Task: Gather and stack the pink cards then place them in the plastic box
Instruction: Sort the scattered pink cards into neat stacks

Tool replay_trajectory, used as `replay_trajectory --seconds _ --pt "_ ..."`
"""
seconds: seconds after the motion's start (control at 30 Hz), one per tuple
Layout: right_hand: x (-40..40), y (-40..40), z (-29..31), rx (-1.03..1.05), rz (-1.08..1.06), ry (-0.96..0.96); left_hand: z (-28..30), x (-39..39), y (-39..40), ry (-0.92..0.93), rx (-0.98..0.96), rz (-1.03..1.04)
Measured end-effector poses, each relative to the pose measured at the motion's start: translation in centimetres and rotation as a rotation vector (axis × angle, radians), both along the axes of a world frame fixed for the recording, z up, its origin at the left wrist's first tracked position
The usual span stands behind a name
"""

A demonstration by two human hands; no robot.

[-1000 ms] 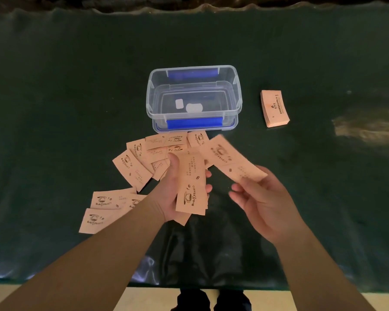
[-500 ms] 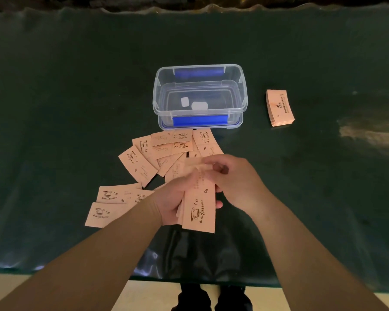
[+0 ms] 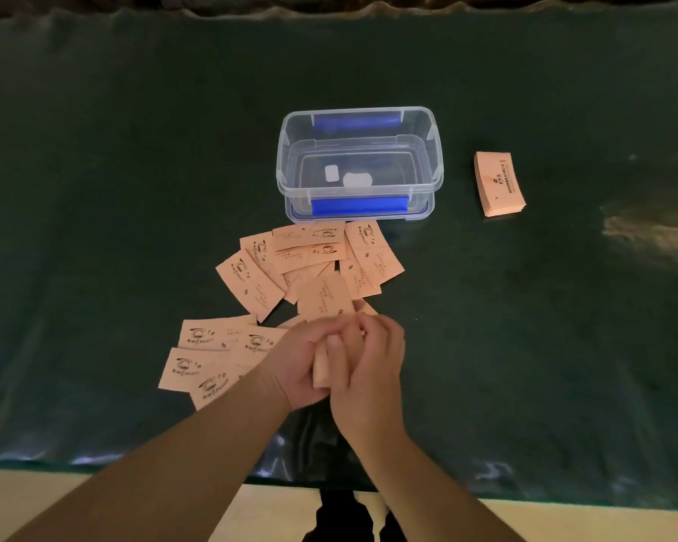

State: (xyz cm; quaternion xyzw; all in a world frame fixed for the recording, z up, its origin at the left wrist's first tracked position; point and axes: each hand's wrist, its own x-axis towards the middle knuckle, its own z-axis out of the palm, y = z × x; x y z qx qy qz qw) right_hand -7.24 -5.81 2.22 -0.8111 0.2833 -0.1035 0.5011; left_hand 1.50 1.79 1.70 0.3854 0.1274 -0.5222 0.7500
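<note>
Between both palms, the left hand (image 3: 302,365) and right hand (image 3: 372,361) clamp a small stack of pink cards (image 3: 323,303), squaring it. Loose cards (image 3: 251,283) lie just beyond the grip; gathering them looks next, before the plastic box (image 3: 359,166).

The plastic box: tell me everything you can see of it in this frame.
The plastic box is a clear, rectangular tub with rounded corners and no lid on top. It appears to sit in a clear tray with a blue edge, maybe its lid. Blue clip bars run along its near and far long sides. It stands upright on the dark green table cover, just beyond the scattered pink cards. Two small pale patches show at its bottom; no cards are inside. Nothing grips it.
</note>
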Motion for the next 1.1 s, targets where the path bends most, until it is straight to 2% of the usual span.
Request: replay_trajectory --seconds 0.1,0.17,0.2,0.27,0.37,0.43,0.5,0.63,0.77,1.1 --pt "0.8 0.2 -1.0 0.163 -0.09 -0.065 -0.1 0.1 0.6 0.02 -0.007 0.053" --pt "1.4 -1.2 -2.5 0.201 -0.17 0.047 -0.2 1.3 1.6 0.044 0.019 0.143" --pt "1.6 -2.2 -3.3 0.122 -0.179 0.169 -0.2 2.0 2.2 0.047 0.045 0.166" --pt "2.5 -3.7 -4.4 -0.083 -0.069 0.372 -0.3 3.3 3.2 0.02 0.101 0.159" --pt "4.1 -3.7 -4.8 -0.357 0.173 0.463 -0.3 4.4 4.1 -0.033 0.106 0.101" --pt "5.1 -3.7 -5.1 -0.403 0.194 0.498 -0.2 5.0 4.3 -0.044 0.098 0.075" --pt "5.8 -4.3 -5.0 -0.345 0.197 0.542 -0.1 5.3 4.3 -0.034 0.081 0.063" --pt "6.0 -4.6 -5.0 -0.303 0.352 0.476 -0.2 5.7 4.7 -0.054 0.103 0.041" --pt "6.5 -4.3 -4.7 -0.365 0.535 0.408 -0.6 5.9 5.6 -0.096 0.151 0.011" --pt "8.7 -4.8 -4.0 -0.449 0.695 0.531 -1.3 5.7 5.9 -0.116 0.079 -0.021"
